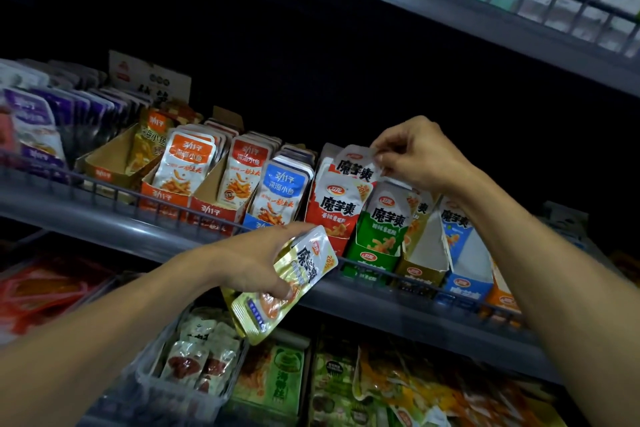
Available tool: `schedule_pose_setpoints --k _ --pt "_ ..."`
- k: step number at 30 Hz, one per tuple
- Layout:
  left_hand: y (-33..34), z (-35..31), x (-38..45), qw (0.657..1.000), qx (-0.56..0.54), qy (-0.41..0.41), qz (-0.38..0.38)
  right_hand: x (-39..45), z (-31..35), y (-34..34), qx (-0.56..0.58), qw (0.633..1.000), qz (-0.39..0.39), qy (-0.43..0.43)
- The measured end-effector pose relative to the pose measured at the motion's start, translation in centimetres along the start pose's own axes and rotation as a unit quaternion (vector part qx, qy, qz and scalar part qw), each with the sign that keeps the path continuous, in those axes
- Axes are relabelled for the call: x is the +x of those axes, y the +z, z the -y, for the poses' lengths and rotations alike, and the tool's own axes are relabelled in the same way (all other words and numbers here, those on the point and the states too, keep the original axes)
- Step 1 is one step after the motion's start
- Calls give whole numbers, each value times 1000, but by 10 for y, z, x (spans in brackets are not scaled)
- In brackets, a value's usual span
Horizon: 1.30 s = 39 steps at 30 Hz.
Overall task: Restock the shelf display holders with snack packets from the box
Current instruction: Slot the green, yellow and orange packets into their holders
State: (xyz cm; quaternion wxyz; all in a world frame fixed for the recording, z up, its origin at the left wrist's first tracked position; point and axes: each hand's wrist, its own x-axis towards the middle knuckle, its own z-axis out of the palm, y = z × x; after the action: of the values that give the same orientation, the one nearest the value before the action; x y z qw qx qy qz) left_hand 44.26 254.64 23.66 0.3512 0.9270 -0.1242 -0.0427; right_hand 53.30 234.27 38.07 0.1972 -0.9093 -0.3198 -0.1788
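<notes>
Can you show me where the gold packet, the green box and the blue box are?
gold packet [298,279], head view, on its shiny front, held by the left hand.
green box [369,255], head view, on its front wall.
blue box [465,284], head view, on its front wall.

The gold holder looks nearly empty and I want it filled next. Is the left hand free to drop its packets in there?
Probably yes. The left hand grips gold packets just below the shelf rail, and the gold holder is open-topped. The right hand pinches a red packet higher up, so it leaves the way free.
</notes>
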Motion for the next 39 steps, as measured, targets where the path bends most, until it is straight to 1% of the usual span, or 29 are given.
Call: schedule_pose_setpoints --k 3,9,13,15,19,22,26,30,34,36,39 --pt "1 0 0 1000 0 -1 6 -3 3 9 -19 998 53 0" --pt "0 -1 -1 1000 0 -1 -1 -3 4 14 -41 998 51 10" --pt "0 -2 -1 1000 -7 -1 0 -1 5 4 55 998 18 -8" --pt "-1 -1 -1 1000 -13 -1 0 1 8 6 30 999 23 -23" --pt "-2 -2 0 1000 -17 3 -7 4 10 20 -32 999 29 -18" --pt "-2 -5 -1 1000 -16 8 -5 4 9 18 -9 1000 9 -17" --pt "-3 -5 -1 1000 -10 8 -3 6 10 13 -25 999 43 -13" --pt "-3 -3 -2 1000 -11 3 -2 11 13 18 -46 998 39 -6" --pt "-4 -1 -3 1000 -19 3 -3 9 11 32 -53 995 83 7" --pt "-4 0 -3 1000 -20 4 -3 8 10 31 -52 996 74 -6" --pt "-3 1 -2 1000 -12 8 -5 3 11 20 3 999 29 -14"
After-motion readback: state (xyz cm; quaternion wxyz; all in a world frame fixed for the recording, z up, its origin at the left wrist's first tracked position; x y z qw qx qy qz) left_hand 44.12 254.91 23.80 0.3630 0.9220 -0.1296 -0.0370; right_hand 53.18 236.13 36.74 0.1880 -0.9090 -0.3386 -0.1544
